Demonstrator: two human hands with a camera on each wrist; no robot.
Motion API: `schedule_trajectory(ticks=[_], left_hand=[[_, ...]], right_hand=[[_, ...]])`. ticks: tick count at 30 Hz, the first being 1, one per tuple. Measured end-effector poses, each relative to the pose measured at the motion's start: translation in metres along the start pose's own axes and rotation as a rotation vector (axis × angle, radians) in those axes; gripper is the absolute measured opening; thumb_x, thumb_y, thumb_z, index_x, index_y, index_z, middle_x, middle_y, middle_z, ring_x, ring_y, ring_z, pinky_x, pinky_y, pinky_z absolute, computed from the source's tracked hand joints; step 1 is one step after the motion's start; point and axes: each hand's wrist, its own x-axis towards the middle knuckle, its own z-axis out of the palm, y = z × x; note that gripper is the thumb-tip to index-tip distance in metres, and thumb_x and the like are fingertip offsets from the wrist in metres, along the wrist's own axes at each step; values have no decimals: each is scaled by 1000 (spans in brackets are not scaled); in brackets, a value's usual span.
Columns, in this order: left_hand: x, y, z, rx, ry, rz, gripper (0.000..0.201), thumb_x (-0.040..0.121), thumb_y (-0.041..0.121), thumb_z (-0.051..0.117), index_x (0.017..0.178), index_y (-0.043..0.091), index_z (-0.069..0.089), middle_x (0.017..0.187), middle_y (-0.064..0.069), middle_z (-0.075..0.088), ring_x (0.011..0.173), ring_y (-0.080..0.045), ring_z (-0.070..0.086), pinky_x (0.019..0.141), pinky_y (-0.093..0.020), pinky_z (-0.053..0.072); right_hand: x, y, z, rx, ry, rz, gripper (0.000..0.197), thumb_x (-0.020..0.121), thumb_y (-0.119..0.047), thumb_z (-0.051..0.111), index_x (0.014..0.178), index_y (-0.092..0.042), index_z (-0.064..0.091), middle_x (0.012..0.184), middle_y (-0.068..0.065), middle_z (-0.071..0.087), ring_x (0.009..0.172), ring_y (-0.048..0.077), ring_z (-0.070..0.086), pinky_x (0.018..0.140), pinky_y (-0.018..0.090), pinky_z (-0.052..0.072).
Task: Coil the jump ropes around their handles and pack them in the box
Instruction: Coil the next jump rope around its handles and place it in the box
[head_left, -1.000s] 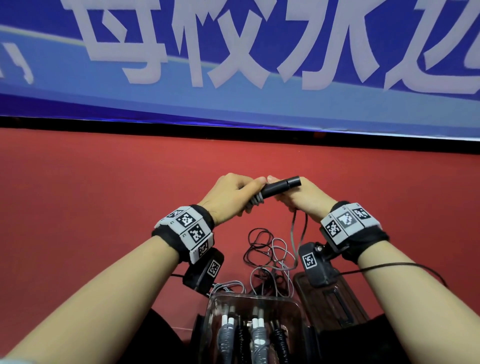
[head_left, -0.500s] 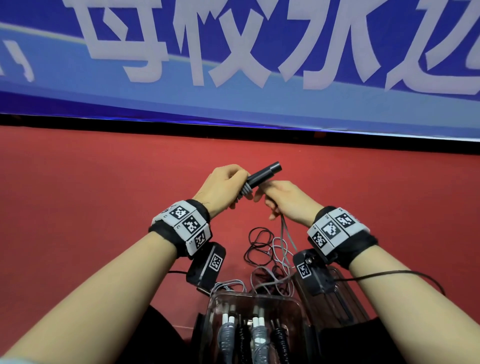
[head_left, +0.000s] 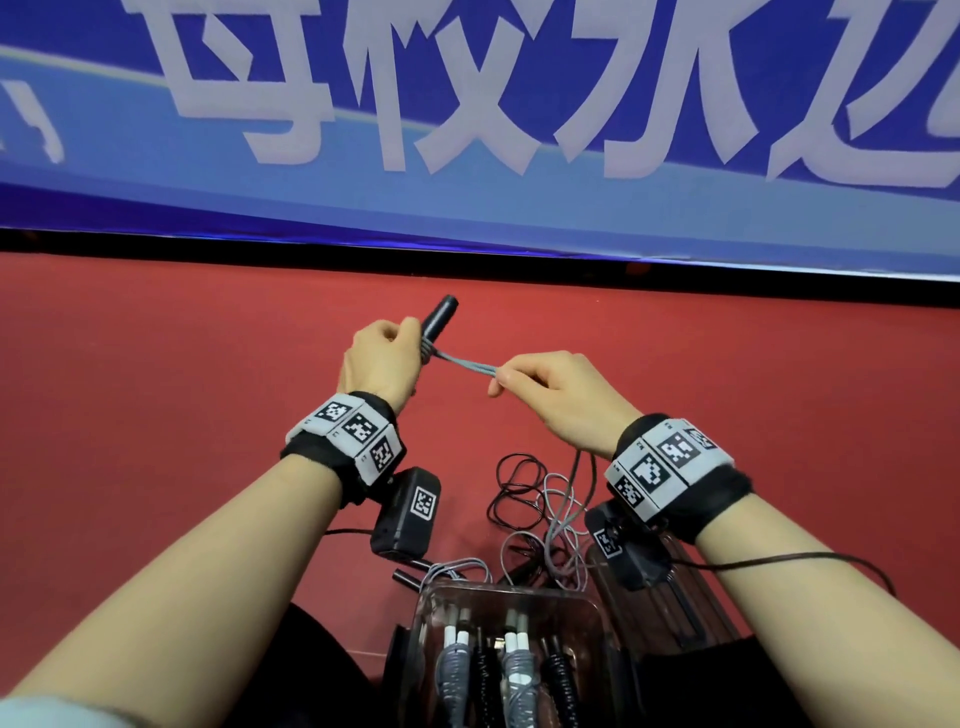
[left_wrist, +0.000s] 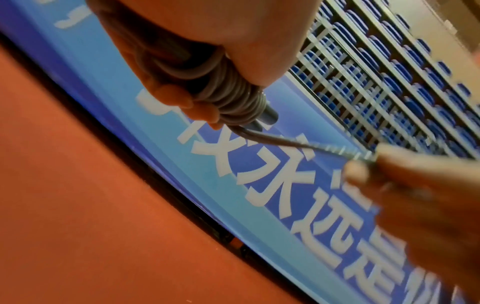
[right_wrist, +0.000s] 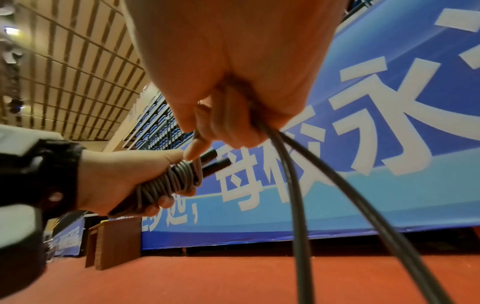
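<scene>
My left hand (head_left: 384, 358) grips two black jump-rope handles (head_left: 439, 317) held together, their tips pointing up and away. Grey rope coils (left_wrist: 233, 98) wrap the handles beside my fingers (right_wrist: 179, 179). A doubled grey rope strand (head_left: 465, 364) runs taut from the coils to my right hand (head_left: 524, 382), which pinches it. The rest of that rope (right_wrist: 298, 185) hangs down from my right hand to a loose tangle (head_left: 550, 514) on the floor. A clear plastic box (head_left: 587, 597) sits near my lap with several coiled ropes (head_left: 511, 670) standing in it.
Red floor (head_left: 156, 415) spreads all around. A blue banner with white characters (head_left: 467, 130) stands behind it. A dark brown lid-like panel (head_left: 691, 597) lies right of the box. A black rope loop (head_left: 514, 480) lies in the tangle. A wooden stand (right_wrist: 111, 242) shows at far left.
My left hand has tilted the handles more upright and moved left. My right hand has pulled away to the right, drawing the rope strand taut between the hands.
</scene>
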Motion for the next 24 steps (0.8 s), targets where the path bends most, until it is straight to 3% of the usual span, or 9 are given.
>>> schedule_trajectory(ticks=[4,8,12,13,15,17,19,22,24], left_hand=[[-8,0,7,445,-22,210,27,85,47,49,86,23,61,76,-5,65,74,-31,55,66,-32,38],[-13,3,10,602,-84,434,31,89,50,49,85,24,65,77,0,66,75,-29,59,63,-31,38],[-15,3,12,679,-248,596,39,93,56,44,67,27,52,72,0,64,70,-27,56,59,-32,36],[-16,3,12,684,-288,616,42,95,55,42,67,25,51,71,0,64,70,-27,56,59,-32,37],[-19,2,14,670,-357,639,42,96,49,38,72,20,57,71,-1,64,71,-27,57,62,-33,42],[-21,3,16,653,-379,649,38,96,44,38,74,18,57,71,-2,64,71,-28,57,63,-34,42],[-22,5,16,642,-344,615,35,94,41,38,73,18,56,72,-3,64,73,-30,57,61,-34,39],[-18,5,13,518,-249,374,39,86,45,39,76,15,62,73,-7,66,73,-33,60,65,-33,44],[-15,7,12,306,-247,173,45,78,48,39,70,12,64,65,-7,67,60,-29,62,64,-31,49]], right_hand=[[-1,-9,0,-61,80,-88,28,97,-33,51,79,-26,71,46,-7,36,44,9,32,49,24,26],[2,-8,-2,-59,150,-81,30,96,-32,53,73,-24,71,44,-7,36,43,10,33,50,22,26],[6,-5,-2,-34,146,-67,35,97,-37,50,72,-23,69,64,-2,66,62,15,58,67,34,47],[6,-3,-4,-27,156,-54,35,97,-37,50,71,-23,69,62,-3,64,59,13,56,66,33,46],[6,-2,-8,-2,172,-17,36,98,-35,51,70,-23,69,45,-8,46,45,8,39,54,26,34],[5,-2,-13,35,185,20,36,98,-34,52,69,-22,68,41,-9,33,42,9,29,49,24,26],[5,-2,-16,67,201,32,36,97,-33,53,67,-21,67,43,-9,32,43,8,27,50,25,25],[4,-7,-19,113,211,14,35,96,-29,56,64,-18,67,47,-6,35,45,8,27,50,25,25],[3,-11,-22,128,215,-23,34,94,-25,58,62,-16,66,49,4,36,47,11,28,50,26,25]])
